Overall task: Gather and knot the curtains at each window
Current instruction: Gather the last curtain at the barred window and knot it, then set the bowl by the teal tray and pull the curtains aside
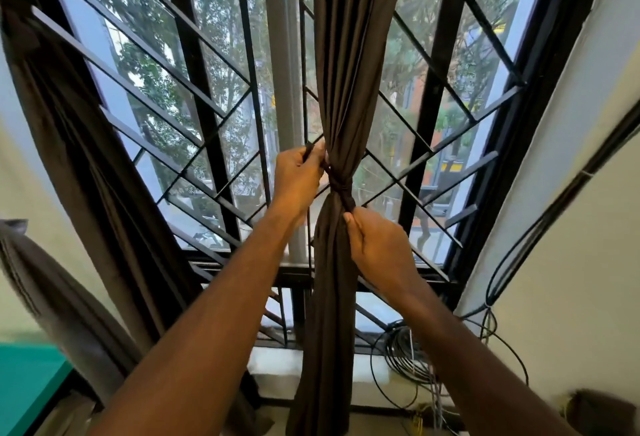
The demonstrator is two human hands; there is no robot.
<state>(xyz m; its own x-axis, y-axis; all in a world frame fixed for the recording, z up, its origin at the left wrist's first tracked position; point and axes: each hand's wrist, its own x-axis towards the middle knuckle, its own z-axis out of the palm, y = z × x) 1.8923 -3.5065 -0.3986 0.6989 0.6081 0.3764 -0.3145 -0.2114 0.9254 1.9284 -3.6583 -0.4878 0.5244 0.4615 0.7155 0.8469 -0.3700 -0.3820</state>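
A dark brown curtain [349, 55] hangs down the middle of a tall window with a black diamond-pattern grille [194, 96], gathered into a narrow column. Near the centre of the view the fabric is cinched by a tight knot [341, 186].

The left hand [299, 176], at 9 o'clock from the knot and touching it, has its fingers curled closed, pinching a strip of the fabric just above the wrap. The right hand [377, 245], at 5 o'clock from the knot, is closed in a fist around the fabric just below it, thumb pressed against the cloth. Both bare forearms reach up from the bottom of the view.

A second dark curtain [86, 165] hangs at 9 o'clock along the window's left edge. At 5 o'clock, black cables [405, 356] lie coiled by the sill against a cream wall [571, 262]. A green surface [24, 387] shows at 8 o'clock.
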